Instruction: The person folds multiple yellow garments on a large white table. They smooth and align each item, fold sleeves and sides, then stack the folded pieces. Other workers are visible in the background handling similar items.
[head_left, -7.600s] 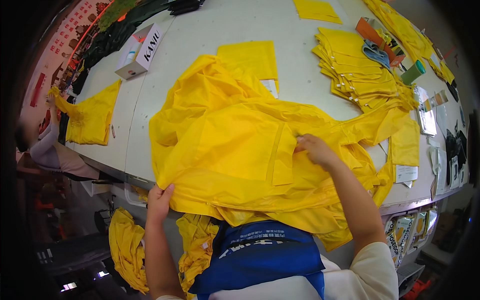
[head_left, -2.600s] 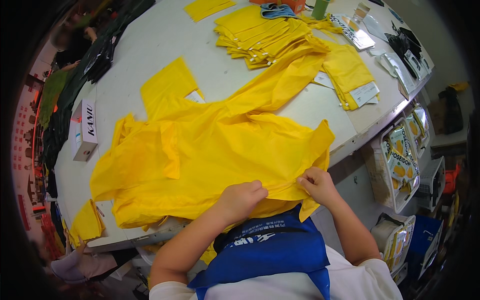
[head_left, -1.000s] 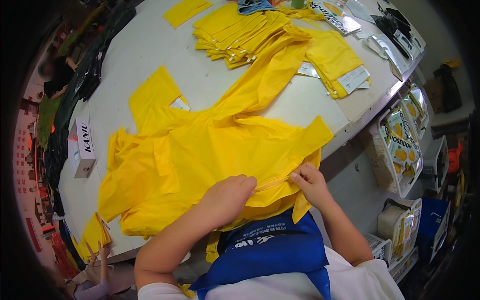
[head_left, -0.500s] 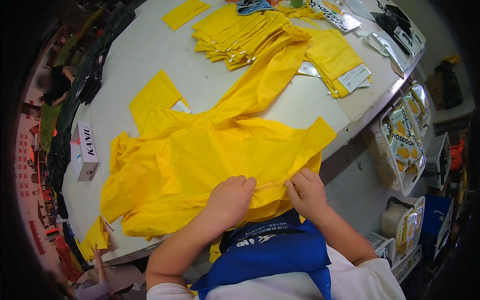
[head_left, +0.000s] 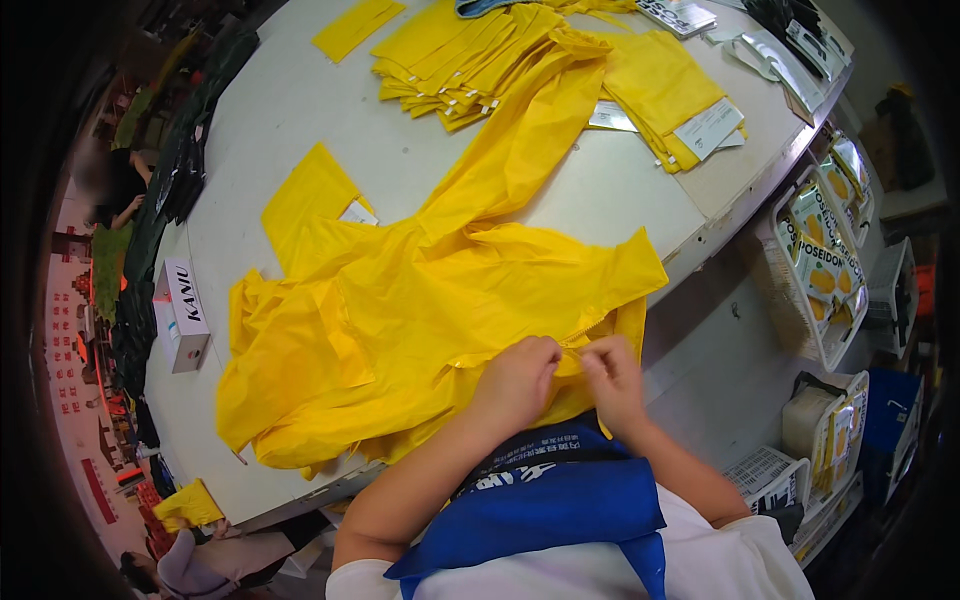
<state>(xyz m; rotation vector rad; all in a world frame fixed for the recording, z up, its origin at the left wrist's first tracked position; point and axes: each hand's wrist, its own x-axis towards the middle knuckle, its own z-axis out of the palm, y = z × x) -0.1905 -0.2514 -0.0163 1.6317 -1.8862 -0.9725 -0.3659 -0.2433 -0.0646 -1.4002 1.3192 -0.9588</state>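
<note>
The yellow jacket (head_left: 440, 310) lies spread on the white table (head_left: 270, 110), its near edge lapping over the side toward the blue apron (head_left: 540, 510) at 6 o'clock. One sleeve (head_left: 525, 145) runs off toward 1 o'clock, to the stacked yellow clothes (head_left: 450, 60). The left hand (head_left: 520, 378) is curled in, thumb and fingers pinching the jacket's front edge by the zip (head_left: 592, 331). The right hand (head_left: 612, 385), just beside it at 3 o'clock, has its fingers bent and narrow; it is blurred, so I cannot tell whether it grips the cloth or the zip's pull.

The work in hand seems to be at the zip. To do it well, I would let the left hand anchor the edge, keep both sides level and draw the zip line straight. Loose folds are best eased away toward 9 o'clock, as bunched cloth could catch in the teeth.
</note>
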